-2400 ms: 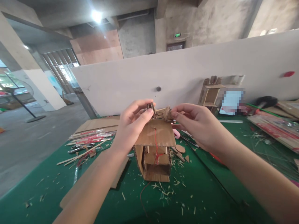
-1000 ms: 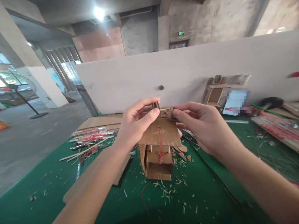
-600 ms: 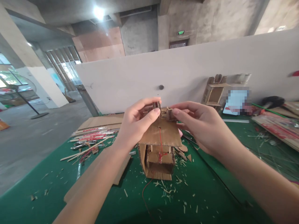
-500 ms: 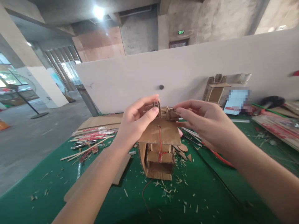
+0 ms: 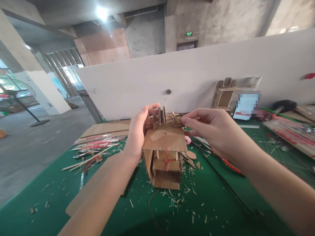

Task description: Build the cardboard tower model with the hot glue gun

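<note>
A box-like cardboard model (image 5: pixel 163 140) stands upright on the green table, its lower front open. On its top sit cardboard discs (image 5: pixel 161 114) on thin wooden sticks, with a cardboard bracket (image 5: pixel 177 122) at the right. Red string (image 5: pixel 166 147) comes out of a hole in the top panel and runs to a knot lower down. My left hand (image 5: pixel 139 129) is wrapped around the model's left side, thumb pointing up, fingers behind. My right hand (image 5: pixel 209 124) pinches the right end of the top parts, by the bracket; the exact piece between the fingertips is hidden.
Cardboard sheets (image 5: pixel 105 128), wooden sticks and red-marked packets (image 5: pixel 95 141) lie at the left. Pliers (image 5: pixel 83 153) are beside them. A second cardboard model (image 5: pixel 223 96) and a tablet-like screen (image 5: pixel 246 105) stand at the back right. Wood shavings litter the table (image 5: pixel 211 186).
My left hand has let go of the discs and moved down and left against the model's side. The discs now sit farther left, apart from the bracket. My right hand still pinches at the right end.
</note>
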`<control>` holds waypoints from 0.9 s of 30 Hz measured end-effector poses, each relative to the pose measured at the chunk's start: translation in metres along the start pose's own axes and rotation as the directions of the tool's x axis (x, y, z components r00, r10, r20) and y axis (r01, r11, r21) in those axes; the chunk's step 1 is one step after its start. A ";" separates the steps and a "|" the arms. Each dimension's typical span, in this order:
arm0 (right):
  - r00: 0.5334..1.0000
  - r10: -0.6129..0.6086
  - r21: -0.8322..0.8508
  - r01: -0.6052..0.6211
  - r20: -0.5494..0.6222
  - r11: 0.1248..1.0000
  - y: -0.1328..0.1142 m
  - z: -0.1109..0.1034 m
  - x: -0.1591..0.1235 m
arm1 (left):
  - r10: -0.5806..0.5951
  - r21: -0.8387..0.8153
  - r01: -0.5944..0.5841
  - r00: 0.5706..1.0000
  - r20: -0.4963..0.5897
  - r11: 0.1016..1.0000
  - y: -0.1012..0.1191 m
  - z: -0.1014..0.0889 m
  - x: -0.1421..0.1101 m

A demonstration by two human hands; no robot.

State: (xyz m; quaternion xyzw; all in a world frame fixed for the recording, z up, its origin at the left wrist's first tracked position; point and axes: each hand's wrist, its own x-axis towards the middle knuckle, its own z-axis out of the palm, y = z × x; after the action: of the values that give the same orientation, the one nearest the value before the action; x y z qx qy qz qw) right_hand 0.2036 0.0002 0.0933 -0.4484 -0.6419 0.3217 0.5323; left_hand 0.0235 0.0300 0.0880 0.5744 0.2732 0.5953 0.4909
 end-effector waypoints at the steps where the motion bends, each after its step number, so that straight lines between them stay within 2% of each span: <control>1: 1.000 -0.003 -0.008 0.003 -0.006 1.000 0.000 0.000 0.000 | 0.002 0.006 -0.002 1.000 -0.002 1.000 0.000 0.000 0.000; 8: 0.999 -0.012 -0.085 0.009 -0.038 0.996 -0.010 0.003 -0.005 | 0.064 0.116 -0.073 0.995 0.078 0.991 -0.004 -0.004 0.003; 14: 0.999 -0.037 -0.137 0.033 -0.020 0.990 -0.011 0.002 -0.003 | 0.097 0.176 -0.111 0.992 0.084 0.978 -0.006 -0.007 0.002; 23: 0.993 -0.114 -0.266 0.111 0.002 0.957 -0.008 0.000 -0.002 | 0.094 0.115 -0.101 0.994 0.061 0.988 -0.003 -0.009 0.003; 27: 0.989 -0.148 -0.340 0.139 -0.002 0.930 -0.008 0.000 -0.002 | 0.141 0.185 -0.172 0.976 0.168 0.968 0.000 -0.012 0.002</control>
State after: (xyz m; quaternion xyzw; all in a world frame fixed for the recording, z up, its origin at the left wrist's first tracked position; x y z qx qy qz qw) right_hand 0.2019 -0.0045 0.1002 -0.4897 -0.7114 0.1604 0.4779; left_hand 0.0124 0.0350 0.0867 0.6844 0.2463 0.5561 0.4021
